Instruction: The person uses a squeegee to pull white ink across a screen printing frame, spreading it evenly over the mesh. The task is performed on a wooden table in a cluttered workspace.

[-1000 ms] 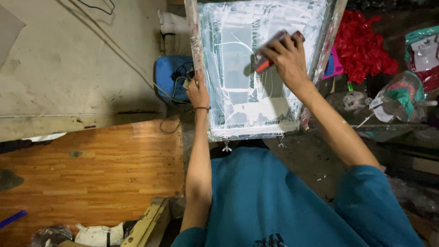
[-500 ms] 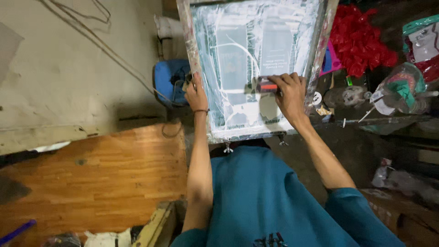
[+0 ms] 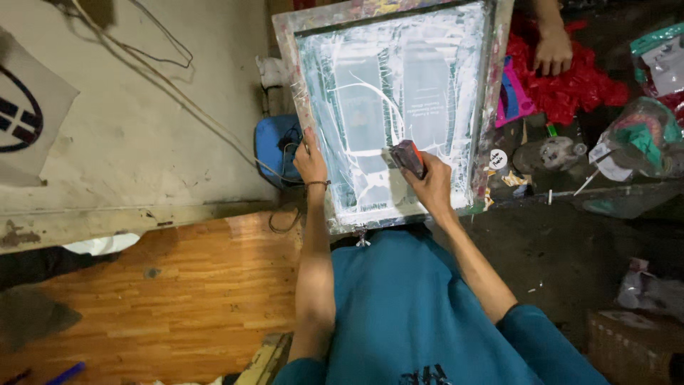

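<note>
Squeegee point(image 3: 407, 155) blade perhaps behind fingers point(image 3: 426, 187)

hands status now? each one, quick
Left hand: gripping the left edge of the printing screen frame.
Right hand: closed on a red-handled squeegee on the mesh.

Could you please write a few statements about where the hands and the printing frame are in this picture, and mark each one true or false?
1. The right hand grips a squeegee on the mesh of the screen frame. True.
2. The left hand rests on the wooden floor. False: it holds the frame's left edge.
3. Another person's hand lies on the red material right of the frame. True.
4. The mesh is clean and dry. False: white ink is smeared across it.
5. The blue container sits right of the frame. False: left.
</note>
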